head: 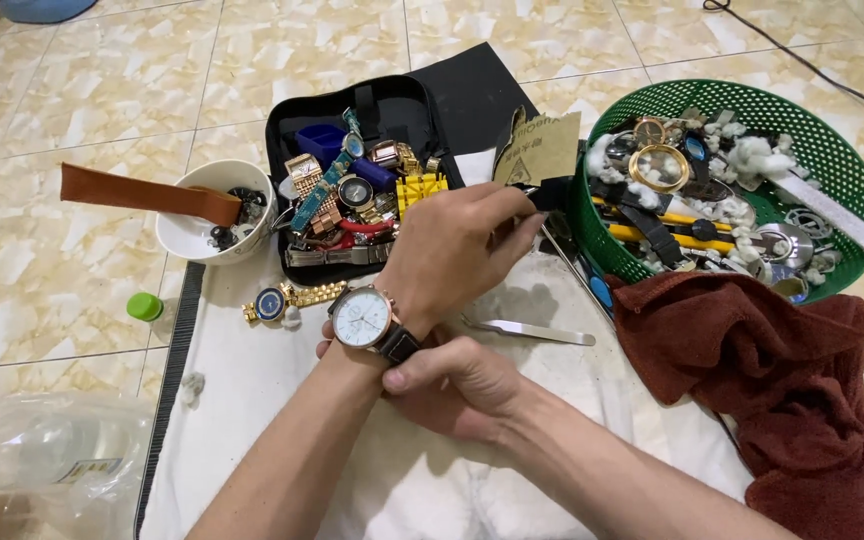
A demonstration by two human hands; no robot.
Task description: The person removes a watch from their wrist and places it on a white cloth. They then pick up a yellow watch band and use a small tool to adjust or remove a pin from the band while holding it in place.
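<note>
A rose-gold wristwatch with a white dial (362,317) sits on my left wrist. My right hand (452,385) reaches under that wrist, thumb and fingers closed on its dark strap (399,345). My left hand (452,245) stretches forward, its fingertips pinched on the lower edge of a brown sandpaper piece (542,148) that stands upright. Both hands hover over a white cloth (272,400).
An open black case (392,100) holds several watches. A green basket (752,95) of watch parts stands at the right, above a maroon towel (782,380). Also here are metal tweezers (527,330), a blue-dial gold watch (272,303), a white bowl (192,235) and a brown strap (147,192).
</note>
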